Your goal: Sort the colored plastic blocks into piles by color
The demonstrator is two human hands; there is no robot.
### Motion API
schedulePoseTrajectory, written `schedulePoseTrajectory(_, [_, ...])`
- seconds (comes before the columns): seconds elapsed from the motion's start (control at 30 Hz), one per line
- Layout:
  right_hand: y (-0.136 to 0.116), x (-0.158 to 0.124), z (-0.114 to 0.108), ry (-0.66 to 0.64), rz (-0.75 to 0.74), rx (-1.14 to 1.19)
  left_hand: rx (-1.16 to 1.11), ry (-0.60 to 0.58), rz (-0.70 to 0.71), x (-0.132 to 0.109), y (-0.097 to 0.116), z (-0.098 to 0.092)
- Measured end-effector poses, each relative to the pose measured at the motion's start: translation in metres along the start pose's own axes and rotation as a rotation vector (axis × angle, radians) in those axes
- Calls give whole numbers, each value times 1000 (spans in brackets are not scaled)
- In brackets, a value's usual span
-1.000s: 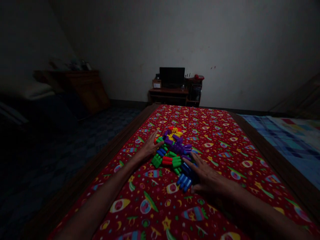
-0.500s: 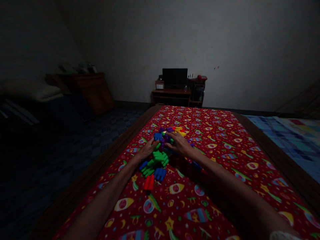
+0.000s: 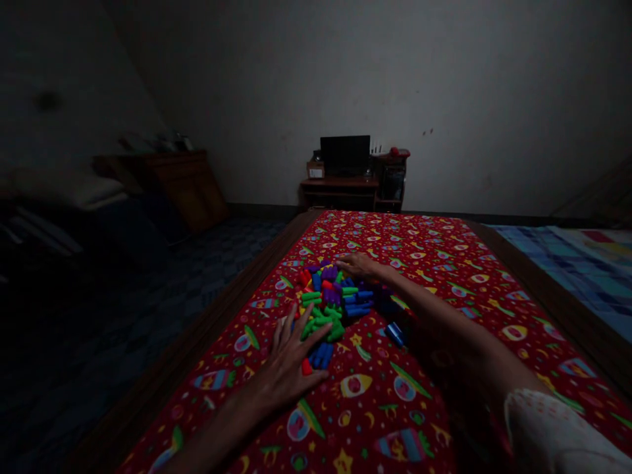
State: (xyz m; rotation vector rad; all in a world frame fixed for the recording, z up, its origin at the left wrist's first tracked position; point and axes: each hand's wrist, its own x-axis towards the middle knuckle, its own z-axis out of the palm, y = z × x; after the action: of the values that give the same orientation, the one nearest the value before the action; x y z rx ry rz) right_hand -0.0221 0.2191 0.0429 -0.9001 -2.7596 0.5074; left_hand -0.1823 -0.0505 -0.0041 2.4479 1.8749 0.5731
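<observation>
A heap of plastic toy blocks in green, blue, purple, red and yellow lies on the patterned red cloth in the head view. My left hand [image 3: 291,355] rests at the near left side of the heap, fingers spread, touching the green blocks [image 3: 323,324] and partly covering a red block [image 3: 307,367]. Beside its thumb are blue blocks [image 3: 322,355]. My right hand [image 3: 359,264] reaches over the far right side, fingers stretched by the purple blocks [image 3: 332,273]; nothing shows in it. A lone blue block [image 3: 395,334] lies right of the heap.
The red cloth [image 3: 375,421] covers a long raised surface with brown edges [image 3: 486,240]. Beyond it stands a desk [image 3: 340,183] with a monitor [image 3: 345,155]. A wooden cabinet [image 3: 190,191] is at the left, and a blue checked cloth [image 3: 567,270] at the right.
My left hand has come nearer and spread over the near blocks. My right hand has shifted to the far right of the heap. The blocks are gathered closer together, and a blue block is no longer held up.
</observation>
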Motion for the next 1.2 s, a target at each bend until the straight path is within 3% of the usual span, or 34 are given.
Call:
schedulePoseTrajectory(0.13, [-20,-30,2,-48,2,52,-50,99,-39,26,-6,9])
schedulePoseTrajectory(0.37, [-46,-70,-9,-75,-118,268,-215,185,-70,79,-21,7])
schedulePoseTrajectory(0.43, [-47,-78,-12,-43,-166,323,-242,202,-79,96,-25,4])
schedulePoseTrajectory(0.53, [-36,-96,-16,104,-160,355,-246,226,-92,117,-37,0])
schedulePoseTrajectory(0.67, [-1,-144,-5,245,-16,212,-283,202,-99,117,-65,-3])
schedulePoseTrajectory(0.8, [15,-188,27,103,-41,77,-361,158,-155,93,-81,7])
schedulePoseTrajectory(0.9, [1,-182,52,132,-135,29,-415,198,-276,87,-69,17])
schedulePoseTrajectory(1.0, [-26,-147,68,202,-208,25,-453,241,-295,95,-50,19])
schedulePoseTrajectory(1.1, [-45,-116,70,196,-243,52,-508,233,-252,101,-44,14])
schedulePoseTrajectory(1.2, [-46,-111,59,160,-294,94,-527,239,-241,98,-57,7])
